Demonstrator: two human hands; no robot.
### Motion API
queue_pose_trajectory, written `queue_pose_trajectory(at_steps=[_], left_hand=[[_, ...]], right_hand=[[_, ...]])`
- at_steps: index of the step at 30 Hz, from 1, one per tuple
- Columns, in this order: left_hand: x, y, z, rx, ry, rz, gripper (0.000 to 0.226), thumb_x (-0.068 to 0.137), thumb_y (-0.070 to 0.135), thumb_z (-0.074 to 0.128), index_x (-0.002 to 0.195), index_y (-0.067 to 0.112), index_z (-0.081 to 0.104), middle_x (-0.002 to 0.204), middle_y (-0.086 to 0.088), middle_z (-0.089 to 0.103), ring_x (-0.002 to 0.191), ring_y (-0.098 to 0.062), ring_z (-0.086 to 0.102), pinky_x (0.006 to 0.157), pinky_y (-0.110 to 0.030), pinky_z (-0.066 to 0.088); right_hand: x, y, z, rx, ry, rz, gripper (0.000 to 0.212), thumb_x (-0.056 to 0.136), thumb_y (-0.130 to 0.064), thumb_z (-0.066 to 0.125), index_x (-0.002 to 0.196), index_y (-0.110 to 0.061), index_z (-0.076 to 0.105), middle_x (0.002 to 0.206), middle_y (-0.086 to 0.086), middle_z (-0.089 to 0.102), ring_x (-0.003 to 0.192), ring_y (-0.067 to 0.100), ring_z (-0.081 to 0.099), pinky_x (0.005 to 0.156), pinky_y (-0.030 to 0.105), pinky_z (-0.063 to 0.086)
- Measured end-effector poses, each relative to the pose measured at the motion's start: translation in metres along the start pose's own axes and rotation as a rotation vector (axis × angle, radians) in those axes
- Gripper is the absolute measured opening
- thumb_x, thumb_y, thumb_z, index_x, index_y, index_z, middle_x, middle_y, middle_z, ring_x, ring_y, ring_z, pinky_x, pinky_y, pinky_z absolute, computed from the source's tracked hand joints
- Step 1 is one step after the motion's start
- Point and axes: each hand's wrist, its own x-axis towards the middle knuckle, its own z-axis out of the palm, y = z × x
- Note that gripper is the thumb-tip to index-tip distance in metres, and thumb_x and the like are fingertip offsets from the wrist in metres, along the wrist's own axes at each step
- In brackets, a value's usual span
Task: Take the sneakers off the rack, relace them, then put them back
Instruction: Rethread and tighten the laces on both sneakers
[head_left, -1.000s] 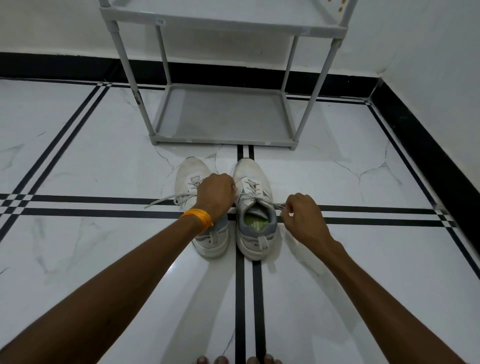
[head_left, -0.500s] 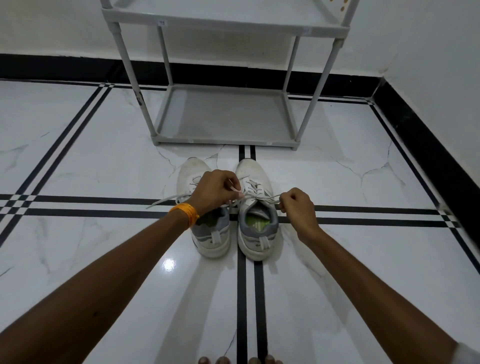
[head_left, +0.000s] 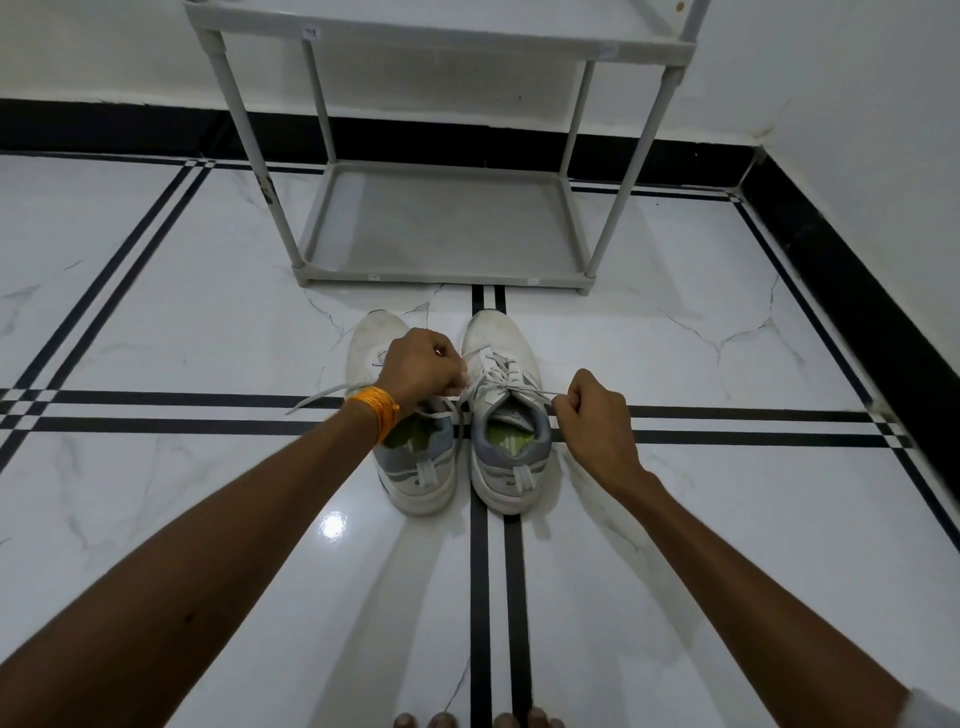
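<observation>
White marble-pattern floor tiles (head_left: 182, 322) with black inlaid lines fill the scene, bordered by a black skirting band at the base of white walls. A grey shoe rack (head_left: 441, 228) stands against the far wall; its lower shelf carries nothing visible. Just in front of the rack, two white sneakers sit side by side on the floor, toes toward the rack, heels toward the person. The left sneaker (head_left: 410, 467) has a loose lace end trailing out to the left across the tile. The left hand (head_left: 423, 369), with an orange band (head_left: 376, 410) at the wrist, is closed over the gap between the shoes and pinches a lace end of the right sneaker (head_left: 506, 415). The right hand (head_left: 592, 415) is closed in a fist beside that sneaker, gripping its other lace end (head_left: 530, 391), which runs taut to the eyelets. Bare toes (head_left: 467, 721) show at the bottom edge.
</observation>
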Motion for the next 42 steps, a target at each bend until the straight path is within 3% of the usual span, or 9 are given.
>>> queue_pose_trajectory(at_steps=[6,9,13,18,24,28,36,39,42], left_hand=[[-0.004,0.006,0.015,0.567,0.191,0.253,0.014,0.076,0.018,0.062,0.08,0.012,0.075,0.076,-0.009,0.072,0.07,-0.027,0.062,0.062,-0.027,0.046],[-0.003,0.003,0.011,0.817,0.209,0.321,0.016,0.081,0.013,0.056,0.083,0.004,0.069,0.082,-0.018,0.069,0.076,-0.037,0.063,0.059,-0.032,0.04],[-0.003,-0.001,0.009,0.903,0.194,0.353,0.012,0.084,0.004,0.051,0.081,0.002,0.062,0.082,-0.021,0.066,0.075,-0.039,0.062,0.058,-0.033,0.033],[0.013,-0.019,0.003,0.683,0.256,0.299,0.012,0.081,0.008,0.055,0.083,0.005,0.067,0.077,-0.018,0.067,0.071,-0.035,0.062,0.063,-0.038,0.055],[0.026,-0.028,0.001,0.522,0.252,0.213,0.009,0.083,0.01,0.06,0.089,0.009,0.067,0.084,-0.014,0.07,0.076,-0.032,0.062,0.069,-0.034,0.051],[0.03,-0.032,0.003,0.496,0.237,0.168,0.01,0.083,0.01,0.061,0.091,0.009,0.067,0.087,-0.014,0.07,0.081,-0.033,0.063,0.071,-0.031,0.043],[0.021,-0.034,0.002,0.419,0.224,0.177,0.008,0.081,0.011,0.065,0.088,0.008,0.064,0.08,-0.011,0.067,0.078,-0.03,0.061,0.07,-0.031,0.044],[0.015,-0.031,-0.012,0.183,0.048,0.094,0.024,0.077,0.019,0.075,0.097,0.011,0.063,0.085,-0.009,0.067,0.083,-0.03,0.065,0.072,-0.033,0.052],[0.007,-0.016,-0.029,-0.189,-0.017,-0.012,0.041,0.075,0.015,0.074,0.114,0.019,0.062,0.117,-0.012,0.06,0.098,-0.03,0.062,0.07,-0.029,0.052]], right_hand=[[0.0,0.0,0.001,-0.008,-0.014,0.02,0.022,0.091,-0.017,0.052,0.072,-0.011,0.041,0.061,0.005,0.048,0.057,0.019,0.041,0.055,0.038,0.036],[-0.001,0.001,0.0,-0.028,-0.015,-0.003,0.023,0.091,-0.016,0.051,0.071,-0.011,0.04,0.06,0.004,0.047,0.055,0.018,0.039,0.053,0.035,0.033],[0.001,0.001,0.002,-0.141,-0.016,-0.057,0.021,0.092,-0.018,0.047,0.074,-0.011,0.038,0.059,0.004,0.045,0.053,0.019,0.038,0.051,0.033,0.03],[-0.001,0.017,-0.005,-0.524,-0.088,-0.187,0.012,0.094,-0.018,0.041,0.087,-0.013,0.033,0.063,0.003,0.045,0.056,0.029,0.044,0.051,0.032,0.03],[0.0,0.026,-0.003,-0.669,-0.126,-0.227,0.011,0.095,-0.019,0.043,0.102,-0.011,0.044,0.079,0.008,0.059,0.058,0.029,0.041,0.052,0.032,0.028],[-0.001,0.027,0.0,-0.615,-0.146,-0.185,0.01,0.094,-0.019,0.043,0.101,-0.011,0.043,0.081,0.008,0.06,0.06,0.029,0.044,0.054,0.032,0.031],[0.003,0.027,0.003,-0.462,-0.219,-0.141,0.012,0.097,-0.018,0.041,0.09,-0.014,0.031,0.072,0.007,0.051,0.062,0.03,0.045,0.054,0.035,0.033],[0.009,0.028,-0.006,-0.278,-0.265,-0.088,0.016,0.098,-0.025,0.049,0.09,-0.012,0.048,0.072,0.01,0.061,0.067,0.033,0.055,0.058,0.038,0.041],[0.012,0.021,-0.027,0.019,-0.279,0.106,0.015,0.089,-0.024,0.064,0.099,-0.014,0.064,0.076,0.003,0.069,0.069,0.022,0.064,0.066,0.032,0.049]])
